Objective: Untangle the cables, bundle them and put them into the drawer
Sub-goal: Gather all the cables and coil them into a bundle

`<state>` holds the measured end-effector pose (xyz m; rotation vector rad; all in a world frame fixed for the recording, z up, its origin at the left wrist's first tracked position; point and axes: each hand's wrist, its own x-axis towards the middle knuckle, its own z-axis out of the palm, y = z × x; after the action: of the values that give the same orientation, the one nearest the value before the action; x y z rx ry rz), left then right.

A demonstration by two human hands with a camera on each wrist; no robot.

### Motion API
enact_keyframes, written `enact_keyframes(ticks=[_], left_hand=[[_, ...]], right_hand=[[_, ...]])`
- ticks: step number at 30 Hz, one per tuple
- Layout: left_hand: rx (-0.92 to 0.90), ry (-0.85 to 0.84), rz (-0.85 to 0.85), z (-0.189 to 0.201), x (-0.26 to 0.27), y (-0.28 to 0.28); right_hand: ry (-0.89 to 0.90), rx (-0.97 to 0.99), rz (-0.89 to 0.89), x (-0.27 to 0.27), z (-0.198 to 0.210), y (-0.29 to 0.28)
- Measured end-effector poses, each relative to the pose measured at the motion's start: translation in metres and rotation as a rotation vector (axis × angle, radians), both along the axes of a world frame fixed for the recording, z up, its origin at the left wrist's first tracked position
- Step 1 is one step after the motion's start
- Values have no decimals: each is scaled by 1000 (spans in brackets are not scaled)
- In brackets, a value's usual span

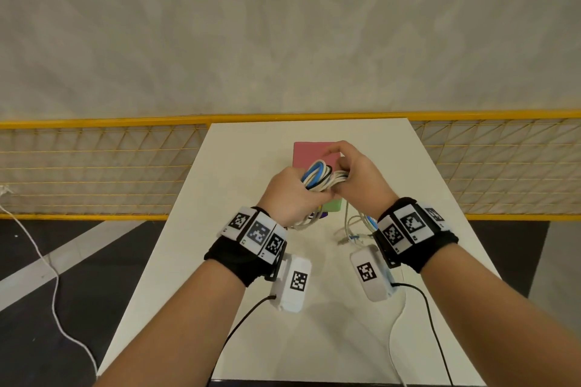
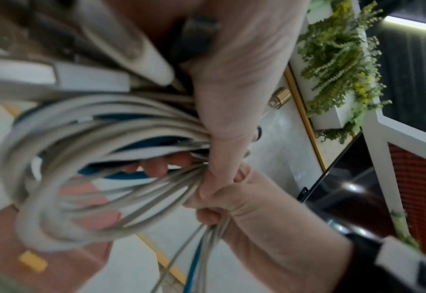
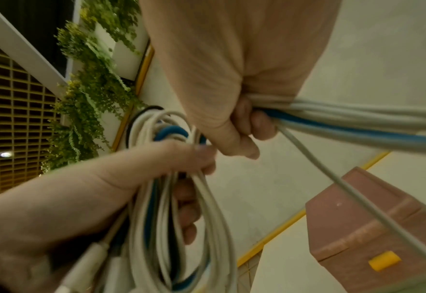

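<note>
Both hands up over the table [image 1: 251,308], clenched on one coil of white and blue cables [image 1: 317,177]: left hand [image 1: 290,198] gripping the loops, right hand [image 1: 358,176] grasping strands trailing down. Pink drawer box [image 1: 309,152] just behind.

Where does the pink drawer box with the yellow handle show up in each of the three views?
Head: the pink plastic drawer box sits mid-table, mostly hidden behind both hands and the coil of white and blue cables.
Left wrist: blurred at lower left, seen partly through the coil, yellow handle below.
Right wrist: lower right corner, yellow handle on its front.
Shared landmark: the yellow handle.
</note>
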<state>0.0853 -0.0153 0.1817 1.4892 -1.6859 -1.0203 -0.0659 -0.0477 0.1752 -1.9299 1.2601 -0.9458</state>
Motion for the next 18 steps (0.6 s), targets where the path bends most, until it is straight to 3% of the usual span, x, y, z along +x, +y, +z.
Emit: enact_keyframes(ticks=[5, 8, 11, 14, 18], left_hand=[[-22, -11, 17, 8, 1, 0], [-22, 147, -7, 11, 4, -1], [23, 365, 131, 12, 10, -5], [68, 611, 131, 12, 14, -8], [8, 417, 264, 14, 10, -9]], right_hand=[[-71, -7, 68, 0, 5, 2], [-187, -23, 93, -1, 9, 4], [-123, -38, 90, -6, 4, 9], [-61, 52, 98, -9, -8, 12], [-156, 116, 47, -5, -12, 15]])
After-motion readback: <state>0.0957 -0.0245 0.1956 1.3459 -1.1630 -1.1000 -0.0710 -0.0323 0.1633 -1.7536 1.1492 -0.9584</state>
